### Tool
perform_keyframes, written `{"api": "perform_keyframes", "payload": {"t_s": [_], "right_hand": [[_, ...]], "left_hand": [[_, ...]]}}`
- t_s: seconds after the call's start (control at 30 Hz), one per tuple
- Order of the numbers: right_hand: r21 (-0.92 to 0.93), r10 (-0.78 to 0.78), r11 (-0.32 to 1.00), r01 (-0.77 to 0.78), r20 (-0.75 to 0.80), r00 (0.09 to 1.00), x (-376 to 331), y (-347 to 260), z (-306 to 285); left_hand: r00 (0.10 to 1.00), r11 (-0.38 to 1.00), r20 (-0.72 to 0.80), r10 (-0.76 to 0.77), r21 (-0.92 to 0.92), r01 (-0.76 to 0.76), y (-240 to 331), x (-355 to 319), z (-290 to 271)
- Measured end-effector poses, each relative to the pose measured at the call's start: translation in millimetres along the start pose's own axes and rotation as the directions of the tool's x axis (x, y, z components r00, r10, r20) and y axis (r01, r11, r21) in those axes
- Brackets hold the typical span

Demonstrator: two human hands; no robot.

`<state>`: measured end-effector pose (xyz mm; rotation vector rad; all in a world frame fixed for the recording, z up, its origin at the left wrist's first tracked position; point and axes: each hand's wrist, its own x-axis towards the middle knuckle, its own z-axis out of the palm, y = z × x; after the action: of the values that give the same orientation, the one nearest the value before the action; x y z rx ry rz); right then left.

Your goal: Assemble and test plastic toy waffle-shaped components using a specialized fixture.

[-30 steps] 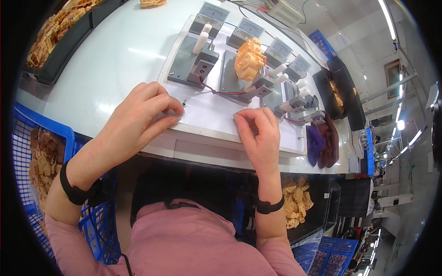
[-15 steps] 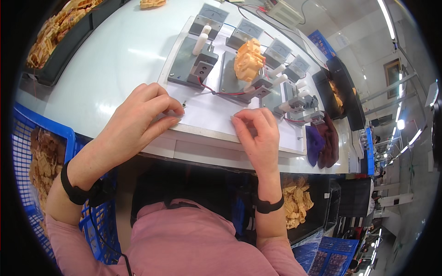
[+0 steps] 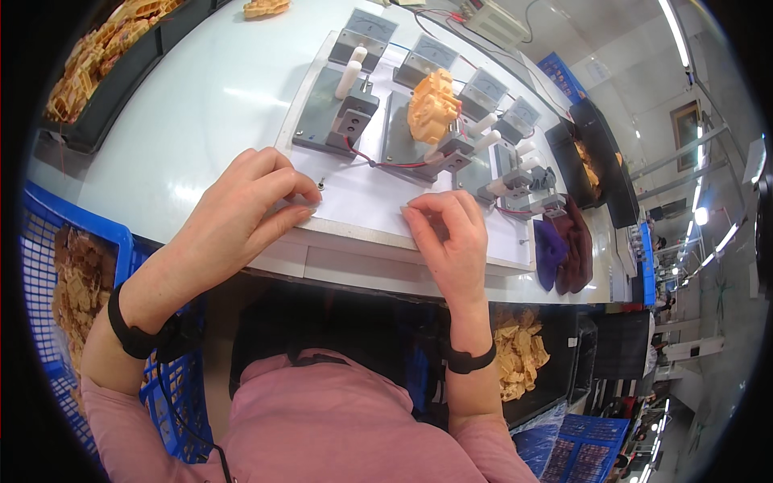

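Observation:
My left hand (image 3: 241, 217) rests on the front edge of a white board (image 3: 362, 209), its fingertips bunched beside a small metal stud (image 3: 320, 185). My right hand (image 3: 451, 241) lies on the same board further right, fingers curled and thumb pressed to the index fingertip. I see nothing in either hand. Behind them grey metal fixtures (image 3: 342, 121) with white cylinder handles (image 3: 351, 72) stand on the board, joined by red and black wires. An orange plastic part (image 3: 432, 113) sits on the middle fixture.
Grey panel meters (image 3: 366, 28) line the back of the board. A black tray of orange parts (image 3: 88, 76) lies far left, another black tray (image 3: 600, 165) at right. Purple and maroon cloths (image 3: 564, 249) sit by the board. A blue crate (image 3: 68, 274) holds parts at my left.
My right hand has shifted slightly and curled its fingers tighter at the board's front. The left hand stays by the stud.

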<state>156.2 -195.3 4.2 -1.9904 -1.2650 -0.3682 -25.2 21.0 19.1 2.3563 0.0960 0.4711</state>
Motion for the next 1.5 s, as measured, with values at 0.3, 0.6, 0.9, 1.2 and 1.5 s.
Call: {"api": "perform_keyframes", "payload": {"t_s": [0.3,0.6,0.9,1.2,1.5], "right_hand": [[-0.006,0.018,1.0,-0.018,0.002,1.0,-0.7,-1.2,0.4],[0.009,0.05,0.999,-0.05,0.013,0.999,1.2,-0.8,0.5],[0.0,0.074,0.997,-0.074,0.009,0.997,3.1,-5.3,0.6],[0.01,0.088,0.996,-0.088,-0.006,0.996,1.0,-4.3,1.9],[0.005,0.107,0.994,-0.107,-0.016,0.994,-0.5,-3.9,1.8]], "left_hand": [[1.0,1.0,0.006,-0.007,0.002,0.007,0.5,-0.1,-0.1],[1.0,1.0,0.006,0.005,0.007,-0.005,0.4,-0.1,-0.4],[1.0,1.0,-0.003,0.023,0.009,-0.023,-1.4,-0.3,0.9],[1.0,1.0,-0.008,0.023,0.005,-0.023,-2.4,-1.2,1.5],[1.0,1.0,-0.006,0.021,0.002,-0.021,-3.1,-0.9,2.1]]}}
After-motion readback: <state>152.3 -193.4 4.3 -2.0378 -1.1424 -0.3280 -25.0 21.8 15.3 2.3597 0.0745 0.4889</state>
